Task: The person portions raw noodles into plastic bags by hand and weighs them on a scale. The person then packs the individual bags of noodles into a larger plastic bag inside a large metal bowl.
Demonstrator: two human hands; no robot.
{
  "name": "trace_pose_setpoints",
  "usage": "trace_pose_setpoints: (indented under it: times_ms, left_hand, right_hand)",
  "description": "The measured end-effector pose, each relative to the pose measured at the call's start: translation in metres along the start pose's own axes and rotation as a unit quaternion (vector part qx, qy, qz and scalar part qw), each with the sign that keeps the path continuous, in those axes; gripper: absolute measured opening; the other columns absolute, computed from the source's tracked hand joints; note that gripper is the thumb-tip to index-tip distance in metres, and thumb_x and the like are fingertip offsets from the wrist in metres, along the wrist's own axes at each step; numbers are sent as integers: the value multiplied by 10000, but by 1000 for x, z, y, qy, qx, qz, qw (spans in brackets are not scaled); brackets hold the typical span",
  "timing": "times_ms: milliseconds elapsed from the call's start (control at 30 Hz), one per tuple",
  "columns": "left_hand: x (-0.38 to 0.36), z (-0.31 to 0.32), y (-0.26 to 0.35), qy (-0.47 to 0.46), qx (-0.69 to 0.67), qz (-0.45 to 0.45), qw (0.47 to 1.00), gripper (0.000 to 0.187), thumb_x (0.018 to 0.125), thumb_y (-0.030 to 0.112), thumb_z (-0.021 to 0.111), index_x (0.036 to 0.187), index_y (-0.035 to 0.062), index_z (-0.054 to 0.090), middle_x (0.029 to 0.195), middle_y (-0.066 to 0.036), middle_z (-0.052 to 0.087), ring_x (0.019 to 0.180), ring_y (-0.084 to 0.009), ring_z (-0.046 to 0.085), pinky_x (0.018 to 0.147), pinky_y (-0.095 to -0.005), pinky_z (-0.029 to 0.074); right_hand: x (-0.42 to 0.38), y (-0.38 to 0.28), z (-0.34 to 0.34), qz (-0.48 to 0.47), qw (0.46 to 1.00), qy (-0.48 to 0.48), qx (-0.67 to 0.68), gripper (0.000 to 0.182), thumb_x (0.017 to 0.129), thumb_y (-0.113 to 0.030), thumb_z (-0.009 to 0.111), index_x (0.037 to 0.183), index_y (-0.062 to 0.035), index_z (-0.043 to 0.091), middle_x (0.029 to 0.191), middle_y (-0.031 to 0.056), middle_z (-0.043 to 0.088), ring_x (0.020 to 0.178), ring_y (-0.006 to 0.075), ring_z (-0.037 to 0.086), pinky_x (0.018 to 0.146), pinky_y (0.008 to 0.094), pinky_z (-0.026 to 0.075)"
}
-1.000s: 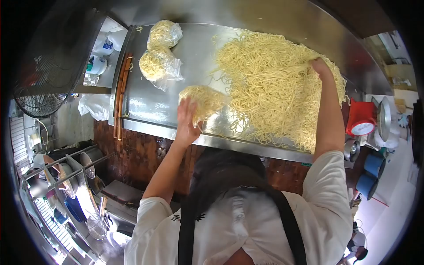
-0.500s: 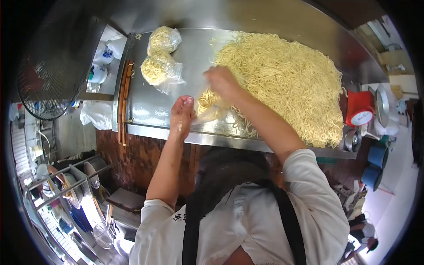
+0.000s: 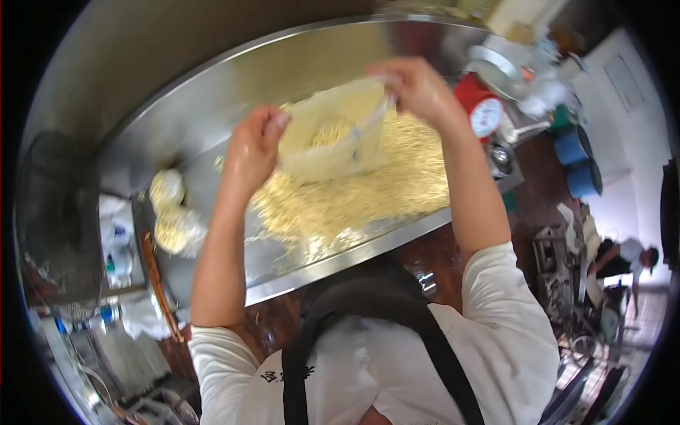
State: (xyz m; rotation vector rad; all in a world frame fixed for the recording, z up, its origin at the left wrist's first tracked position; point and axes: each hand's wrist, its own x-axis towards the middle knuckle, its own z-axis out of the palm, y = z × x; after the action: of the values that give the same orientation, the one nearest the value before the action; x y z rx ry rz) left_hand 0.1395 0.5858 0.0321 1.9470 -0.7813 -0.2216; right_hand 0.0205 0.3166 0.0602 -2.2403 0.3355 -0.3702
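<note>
A clear plastic bag [image 3: 312, 164] with noodles in it is stretched between my two hands, above the tray. My left hand [image 3: 253, 145] pinches one upper corner of the bag. The opposite corner is gripped by my right hand [image 3: 416, 86], which is higher and farther right. Beneath the bag spreads a large heap of loose yellow noodles [image 3: 354, 202] on the steel worktop [image 3: 273, 265]. Two filled bags of noodles [image 3: 177, 230] lie at the left end. Motion blurs the bag and both hands.
Wooden sticks [image 3: 159, 287] lie along the worktop's left end. A red dial scale [image 3: 473, 103] and a steel bowl [image 3: 501, 159] are at its right end. Blue buckets [image 3: 572, 145] stand farther right. Another person [image 3: 627, 256] is in the background at right.
The bag has gone from low near the front edge up over the noodle heap, and is now spread between both hands. Both hands have risen. The view has turned and shifted right.
</note>
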Motion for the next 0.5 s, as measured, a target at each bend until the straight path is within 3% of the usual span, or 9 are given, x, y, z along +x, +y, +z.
trace_pose_setpoints:
  times_ms: [67,133,200,267,333,400,433,500]
  left_hand:
    - [59,51,67,24,-10,137,990,220,946,227,605,939,9,635,662,-70,554,605,-143,536,573,-330,458]
    - [106,104,143,-5,-97,144,985,211,981,260,578,982,57,635,690,47,479,596,-56,471,518,-248,453]
    - [146,165,193,-52,-203,122,970,206,972,250,589,991,48,626,694,35,498,582,-73,510,554,-271,507]
    - [178,225,227,-118,-288,91,946,206,962,238,598,1005,37,612,699,14,520,577,-104,562,597,-308,560]
    - [201,293,240,-172,-325,62,928,208,953,206,601,1024,11,585,720,-36,563,601,-170,635,638,-346,594]
    - [217,361,236,-241,-325,19,914,217,958,194,593,1034,-9,573,742,-64,590,621,-195,650,656,-347,601]
    - [225,396,227,-232,-299,31,925,229,990,168,527,1033,-55,551,718,-128,603,549,-214,643,553,-356,599]
    - [232,435,219,-242,-168,35,955,225,987,165,530,1033,-53,560,701,-110,594,540,-197,622,539,-352,594]
  right_hand:
    - [7,5,-96,-59,989,126,46,282,950,-150,558,1184,-29,657,816,46,660,633,111,597,567,264,519]
    - [-2,8,-164,-159,953,238,101,332,966,-180,550,1258,-24,568,985,80,659,785,171,638,715,302,550]
    - [-23,30,-205,-210,912,335,108,330,956,-159,563,1255,-18,553,1027,99,668,859,190,658,776,312,551]
    - [-70,44,-217,-217,884,411,61,266,920,-85,596,1176,-13,612,942,104,684,855,168,658,750,294,521]
    - [-98,104,-210,-125,918,350,140,237,932,-65,587,1164,-23,605,1011,102,675,955,177,647,822,299,508]
    - [-125,163,-198,-46,967,229,98,236,930,-49,593,1165,-26,611,1016,110,674,932,195,658,819,305,515]
    - [-137,193,-184,-38,973,208,92,232,935,-57,594,1164,-24,612,1012,112,674,926,197,659,815,305,518]
    - [-163,235,-166,-18,979,174,105,227,940,-65,594,1161,-21,616,997,118,675,915,204,661,805,305,524]
